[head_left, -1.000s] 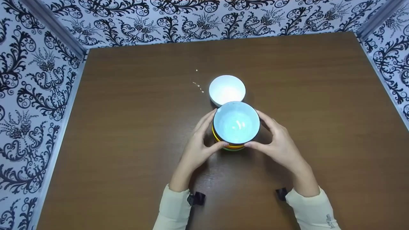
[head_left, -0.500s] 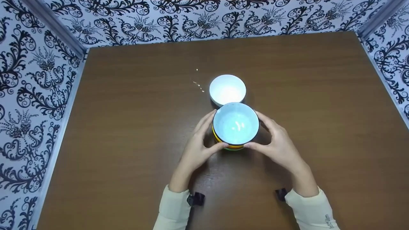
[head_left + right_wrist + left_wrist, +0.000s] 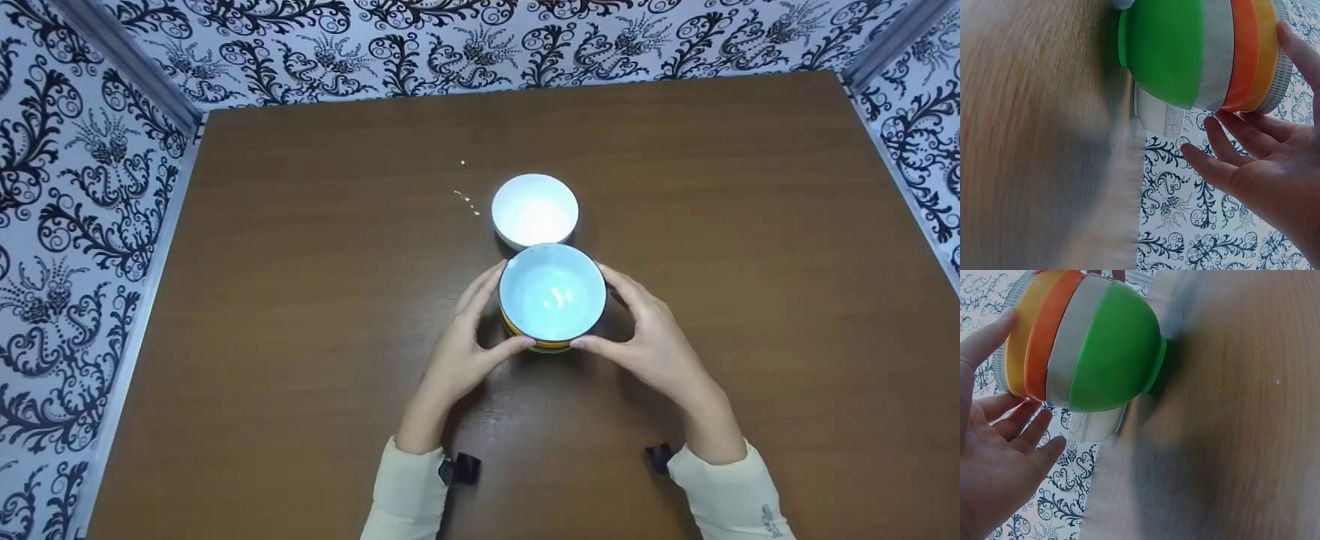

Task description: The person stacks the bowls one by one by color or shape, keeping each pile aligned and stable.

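A light-blue-lined bowl (image 3: pixel 553 289) with a patterned outside tops a nested stack in the head view. Below it in the left wrist view come a yellow bowl (image 3: pixel 1021 337), an orange bowl (image 3: pixel 1044 337), a grey bowl (image 3: pixel 1071 343) and a green bowl (image 3: pixel 1117 349) at the bottom. My left hand (image 3: pixel 466 341) holds the top bowl from the left, thumb at the near side and fingers around the far side. Mirroring it on the right, my right hand (image 3: pixel 658 341) grips the same bowl. In both wrist views the fingers reach beside the yellow bowl.
Just behind the stack stands a white bowl (image 3: pixel 535 210), partly covered by the blue one in the head view. Small pale crumbs (image 3: pixel 468 202) lie left of it on the brown wooden table (image 3: pixel 315 300). Patterned walls (image 3: pixel 480 52) border the table at the back and sides.
The top bowl has sunk slightly lower onto the stack, its rim shifting a little toward me. Both hands have moved down with it, keeping their hold. The white bowl stays in place.
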The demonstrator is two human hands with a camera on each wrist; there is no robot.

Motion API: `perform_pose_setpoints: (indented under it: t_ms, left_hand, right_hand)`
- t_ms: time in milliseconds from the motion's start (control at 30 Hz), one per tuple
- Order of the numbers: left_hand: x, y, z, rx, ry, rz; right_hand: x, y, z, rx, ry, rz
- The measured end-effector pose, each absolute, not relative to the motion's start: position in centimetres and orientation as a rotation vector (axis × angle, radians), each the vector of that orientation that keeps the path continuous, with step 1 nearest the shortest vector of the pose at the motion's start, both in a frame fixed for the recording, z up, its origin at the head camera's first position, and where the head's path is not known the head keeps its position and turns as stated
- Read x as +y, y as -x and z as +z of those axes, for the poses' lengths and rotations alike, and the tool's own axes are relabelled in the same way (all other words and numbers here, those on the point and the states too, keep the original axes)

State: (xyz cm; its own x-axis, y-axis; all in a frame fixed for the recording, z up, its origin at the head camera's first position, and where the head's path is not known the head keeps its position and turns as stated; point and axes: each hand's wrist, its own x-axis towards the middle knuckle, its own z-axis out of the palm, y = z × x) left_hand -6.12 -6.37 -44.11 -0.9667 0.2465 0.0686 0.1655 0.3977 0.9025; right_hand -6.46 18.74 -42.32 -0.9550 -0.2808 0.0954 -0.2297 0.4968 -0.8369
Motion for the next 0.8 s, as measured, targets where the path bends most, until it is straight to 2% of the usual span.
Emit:
perform_pose_setpoints:
  t_ms: [800]
  left_hand:
    - [-6.2,6.0,-44.7,2.492,-0.355,1.731]
  right_hand:
    - [20.3,7.0,-42.2,2.624,0.456,-1.48]
